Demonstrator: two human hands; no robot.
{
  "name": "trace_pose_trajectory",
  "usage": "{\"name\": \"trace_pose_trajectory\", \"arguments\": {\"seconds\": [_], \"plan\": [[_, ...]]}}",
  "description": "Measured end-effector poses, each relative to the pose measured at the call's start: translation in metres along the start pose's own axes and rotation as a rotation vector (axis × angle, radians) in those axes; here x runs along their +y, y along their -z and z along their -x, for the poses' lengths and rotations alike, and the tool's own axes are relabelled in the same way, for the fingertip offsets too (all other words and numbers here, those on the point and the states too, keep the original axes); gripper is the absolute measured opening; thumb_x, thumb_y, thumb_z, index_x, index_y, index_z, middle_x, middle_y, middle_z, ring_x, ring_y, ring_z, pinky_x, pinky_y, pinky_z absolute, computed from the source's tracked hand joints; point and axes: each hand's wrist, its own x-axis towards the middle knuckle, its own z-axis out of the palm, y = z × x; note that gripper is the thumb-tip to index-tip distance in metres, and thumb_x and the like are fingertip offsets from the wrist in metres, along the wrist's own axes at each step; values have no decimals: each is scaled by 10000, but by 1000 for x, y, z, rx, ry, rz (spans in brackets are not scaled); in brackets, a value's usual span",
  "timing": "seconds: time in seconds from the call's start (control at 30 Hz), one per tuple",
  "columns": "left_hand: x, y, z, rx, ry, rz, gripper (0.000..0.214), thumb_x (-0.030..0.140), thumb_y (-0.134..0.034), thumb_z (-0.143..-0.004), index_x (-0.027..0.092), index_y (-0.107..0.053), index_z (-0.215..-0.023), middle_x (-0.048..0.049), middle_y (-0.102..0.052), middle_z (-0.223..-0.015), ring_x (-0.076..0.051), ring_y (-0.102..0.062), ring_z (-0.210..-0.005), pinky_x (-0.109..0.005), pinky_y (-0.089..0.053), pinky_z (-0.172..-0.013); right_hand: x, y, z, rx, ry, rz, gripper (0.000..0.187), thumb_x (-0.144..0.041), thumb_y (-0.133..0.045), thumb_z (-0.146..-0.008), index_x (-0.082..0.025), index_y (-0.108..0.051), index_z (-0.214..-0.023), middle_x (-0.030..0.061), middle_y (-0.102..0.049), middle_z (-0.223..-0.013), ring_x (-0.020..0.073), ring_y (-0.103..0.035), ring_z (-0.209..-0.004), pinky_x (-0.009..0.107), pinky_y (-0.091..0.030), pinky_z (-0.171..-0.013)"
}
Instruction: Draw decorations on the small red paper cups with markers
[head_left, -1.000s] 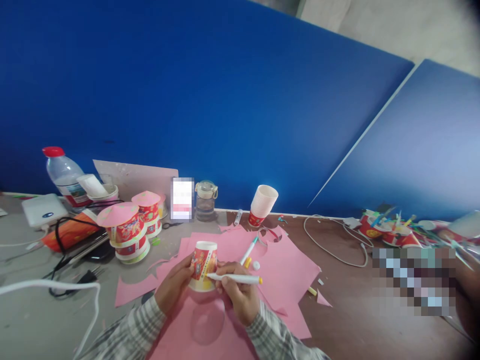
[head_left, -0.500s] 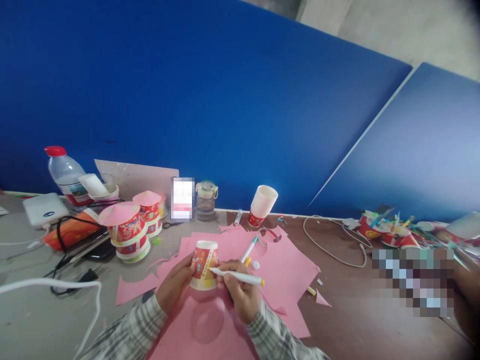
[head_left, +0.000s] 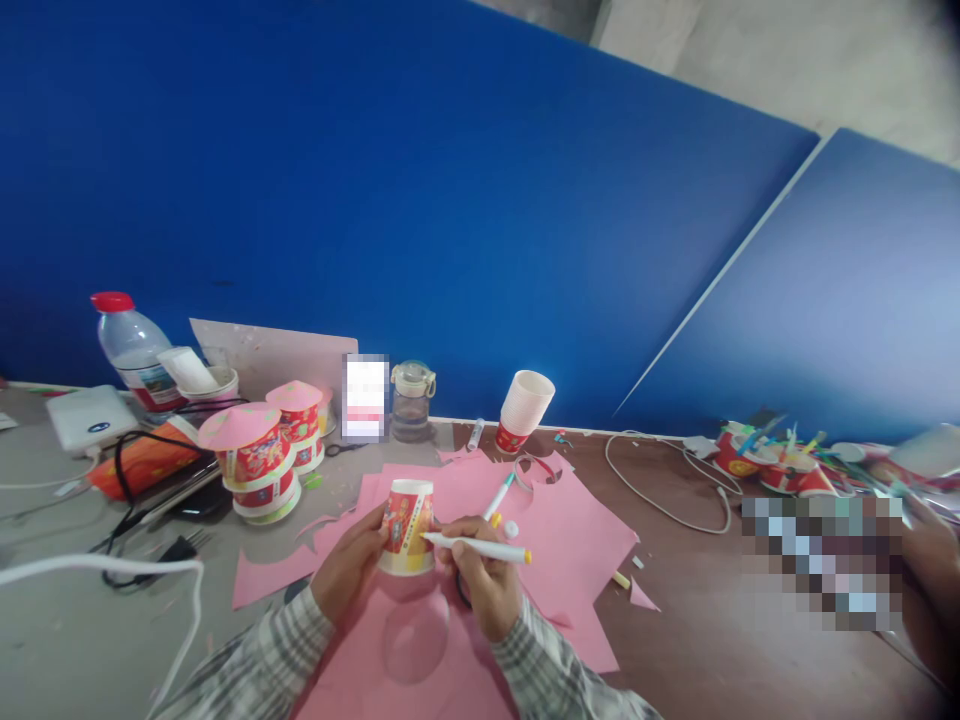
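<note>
A red, white and yellow printed paper cup (head_left: 409, 515) is upside down, its narrow end up, in front of me. My left hand (head_left: 356, 555) grips the cup by its left side. In my right hand (head_left: 484, 575) is a white marker (head_left: 487, 549) with a yellow end, and its tip meets the yellow area on the cup's side. Beneath both hands lies pink paper (head_left: 555, 560) with cut edges. A clear round disc (head_left: 416, 638) rests on it below the cup. Part of a black loop, perhaps scissors, shows under my right hand.
Decorated cups with pink paper roofs (head_left: 240, 427) stand at left, near cables and a red-capped bottle (head_left: 124, 340). A cup stack (head_left: 525, 410) and a glass jar (head_left: 411, 400) stand along the blue partition (head_left: 450, 200). Another person's hand (head_left: 930, 560) is at far right.
The marker tip has shifted very slightly along the cup's side, and the cup's top has tipped a little. Both hands keep their grips; the other person's hand has moved slightly left.
</note>
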Motion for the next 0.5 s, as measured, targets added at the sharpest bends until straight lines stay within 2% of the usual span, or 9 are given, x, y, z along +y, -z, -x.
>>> {"name": "trace_pose_trajectory", "arguments": {"seconds": [0.37, 0.5], "plan": [[1, -1, 0, 7, 7, 2, 397, 127, -528, -592, 95, -613, -978, -177, -702, -862, -374, -562, -823, -467, -443, -669, 4, 2, -1, -17, -73, -84, 178, -338, -621, -696, -171, -670, -729, 18, -625, -506, 146, -519, -395, 223, -405, -381], [0, 1, 0, -12, 2, -9, 399, 133, -525, -603, 105, -606, -992, -173, -697, -879, -371, -559, -829, -464, -441, -669, 4, 2, -2, 15, -66, -93, 187, -347, -634, -679, -170, -677, -717, 25, -637, -512, 152, -528, -403, 230, -409, -393]]}}
